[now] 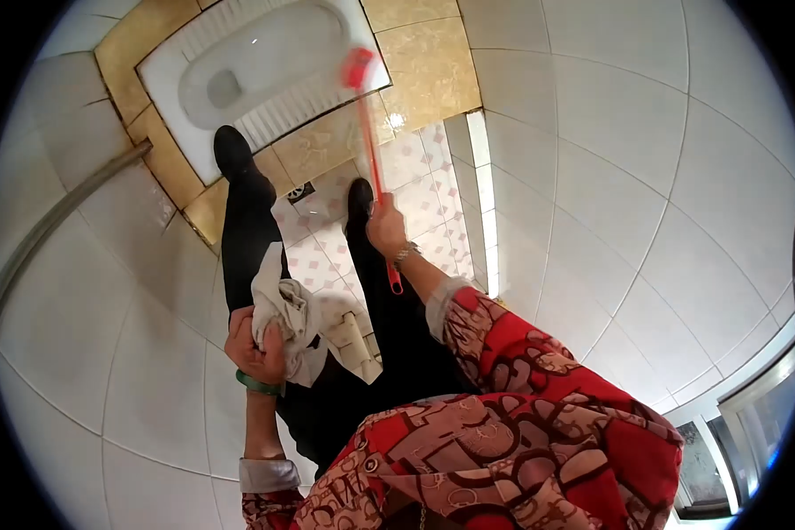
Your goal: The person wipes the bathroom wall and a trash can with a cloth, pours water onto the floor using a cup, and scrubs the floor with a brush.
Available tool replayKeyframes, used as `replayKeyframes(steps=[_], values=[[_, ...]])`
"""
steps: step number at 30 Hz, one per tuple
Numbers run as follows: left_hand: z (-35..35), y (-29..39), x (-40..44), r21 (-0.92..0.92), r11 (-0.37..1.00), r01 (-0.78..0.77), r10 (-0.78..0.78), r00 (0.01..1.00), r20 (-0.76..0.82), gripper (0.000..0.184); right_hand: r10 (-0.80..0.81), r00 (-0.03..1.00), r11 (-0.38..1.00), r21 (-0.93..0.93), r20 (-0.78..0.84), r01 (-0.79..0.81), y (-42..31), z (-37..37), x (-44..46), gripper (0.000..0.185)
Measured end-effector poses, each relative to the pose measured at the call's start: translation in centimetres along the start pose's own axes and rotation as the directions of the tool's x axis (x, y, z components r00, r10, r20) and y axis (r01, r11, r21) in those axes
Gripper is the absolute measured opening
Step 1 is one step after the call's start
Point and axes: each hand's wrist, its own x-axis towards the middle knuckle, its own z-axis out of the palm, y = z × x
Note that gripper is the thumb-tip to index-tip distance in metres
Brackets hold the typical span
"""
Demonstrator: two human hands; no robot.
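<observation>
My right hand (386, 228) is closed around the handle of a red long-handled brush (370, 146). The brush's head, blurred, is over the right edge of a white squat toilet (265, 62), and the handle's looped end sticks out below my hand. In my left hand (258, 346), beside my left knee, a crumpled whitish cloth (290, 314) is gripped, with part of it hanging down to the right.
Yellow-brown tiles (424, 62) border the toilet as a raised step. Below lies a pink-patterned floor (318, 256) with a small drain (300, 192). A pipe (71, 203) runs along the left wall. White tiled walls (592, 177) stand close on both sides.
</observation>
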Motion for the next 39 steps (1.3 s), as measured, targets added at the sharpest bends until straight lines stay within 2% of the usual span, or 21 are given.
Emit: replayKeyframes(steps=[2, 4, 6, 10, 12, 13, 14, 17, 18, 19, 20, 21, 23, 24, 26, 28, 32, 35, 36, 38, 39], values=[[0.0, -0.1, -0.1, -0.009, 1.0, -0.007, 0.007, 1.0, -0.013, 0.017, 0.138, 0.975, 0.99, 0.018, -0.172, -0.137, 4.1, -0.9, 0.3, 0.022], [-0.1, -0.1, -0.2, -0.01, 1.0, 0.003, -0.003, 1.0, -0.008, 0.017, 0.438, 0.899, 0.898, 0.057, -0.013, -0.437, 6.1, -1.2, 0.5, 0.024], [0.1, 0.1, 0.0, -0.015, 1.0, 0.012, -0.012, 1.0, -0.005, 0.018, 0.465, 0.885, 0.883, 0.082, -0.013, -0.462, 6.6, 3.2, -1.5, 0.024], [0.1, 0.2, 0.3, 0.015, 1.0, -0.009, 0.009, 1.0, 0.01, 0.018, 0.227, 0.973, 0.967, 0.125, -0.032, -0.221, 1.8, 6.8, -3.5, 0.027], [0.1, 0.3, 0.2, 0.015, 1.0, -0.026, 0.026, 1.0, 0.009, 0.019, 0.242, 0.967, 0.957, 0.145, 0.075, -0.251, 0.9, 3.8, -1.0, 0.026], [0.0, 0.0, 0.2, 0.026, 0.999, -0.02, 0.019, 1.0, 0.016, 0.019, 0.021, 0.996, 0.999, 0.047, -0.084, -0.017, 1.9, 2.7, 0.3, 0.024], [0.0, 0.0, 0.0, 0.04, 0.999, -0.009, 0.008, 1.0, 0.023, 0.019, -0.065, 0.995, 0.997, 0.03, -0.077, 0.067, 2.4, 0.1, 1.7, 0.021], [0.1, -0.1, -0.1, 0.035, 0.999, 0.001, -0.001, 1.0, 0.024, 0.024, 0.009, 0.98, 0.995, -0.092, -0.2, -0.028, 3.9, -5.0, 5.1, 0.018], [0.1, -0.3, -0.2, 0.038, 0.999, -0.003, 0.001, 0.999, 0.038, 0.023, 0.252, 0.955, 0.965, -0.032, -0.156, -0.26, 3.7, -6.4, 5.7, 0.019], [0.1, -0.4, -0.3, 0.038, 0.999, 0.001, -0.003, 0.999, 0.043, 0.023, 0.049, 0.994, 0.881, -0.474, 0.096, 0.002, 6.5, -6.1, 6.1, 0.02], [0.2, -0.5, -0.3, 0.036, 0.999, -0.012, 0.011, 0.999, 0.04, 0.023, 0.254, 0.959, 0.954, -0.193, 0.123, -0.228, 9.8, -3.1, 5.8, 0.023], [0.3, -0.6, -0.3, 0.035, 0.999, -0.025, 0.024, 0.999, 0.036, 0.023, 0.447, 0.883, 0.883, 0.086, 0.144, -0.462, 13.0, -0.2, 5.4, 0.025], [0.4, -0.1, 0.1, 0.036, 0.999, -0.028, 0.027, 0.999, 0.022, 0.02, 0.45, 0.892, 0.893, -0.003, 0.036, -0.45, 9.0, 4.0, -0.9, 0.028], [0.5, 0.1, 0.2, 0.034, 0.999, -0.037, 0.037, 0.999, 0.015, 0.018, 0.244, 0.967, 0.969, 0.014, 0.07, -0.246, 8.5, 5.8, -4.3, 0.025], [0.7, 0.2, 0.3, 0.027, 0.999, -0.04, 0.04, 0.999, 0.007, 0.018, 0.073, 0.996, 0.995, 0.063, 0.058, -0.077, 4.9, 8.2, -9.0, 0.022], [0.7, 0.1, 0.1, 0.031, 0.999, -0.043, 0.043, 0.999, -0.003, 0.018, 0.023, 0.982, 0.982, 0.18, 0.187, -0.058, 1.7, 7.0, -9.2, 0.019], [0.9, 0.2, -0.1, 0.043, 0.999, -0.015, 0.015, 1.0, 0.011, 0.017, -0.044, 0.997, 0.995, 0.087, -0.06, 0.049, 1.7, 3.4, -2.9, 0.018], [0.8, 0.2, 0.1, 0.018, 1.0, -0.007, 0.007, 1.0, 0.016, 0.017, 0.154, 0.97, 0.987, 0.078, -0.187, -0.141, 4.7, 0.4, 0.8, 0.022], [0.8, 0.1, 0.0, 0.019, 1.0, -0.013, 0.013, 1.0, 0.011, 0.016, 0.459, 0.888, 0.865, 0.207, 0.043, -0.457, 0.8, -2.6, 0.4, 0.026], [1.1, 0.1, 0.0, 0.019, 1.0, -0.018, 0.018, 1.0, 0.004, 0.016, 0.308, 0.951, 0.93, 0.206, 0.02, -0.306, 5.4, 2.7, 0.6, 0.025], [1.1, 0.3, 0.1, 0.016, 1.0, -0.005, 0.005, 1.0, -0.001, 0.015, 0.128, 0.991, 0.992, 0.016, -0.028, -0.128, 4.2, 3.6, -0.8, 0.022]])
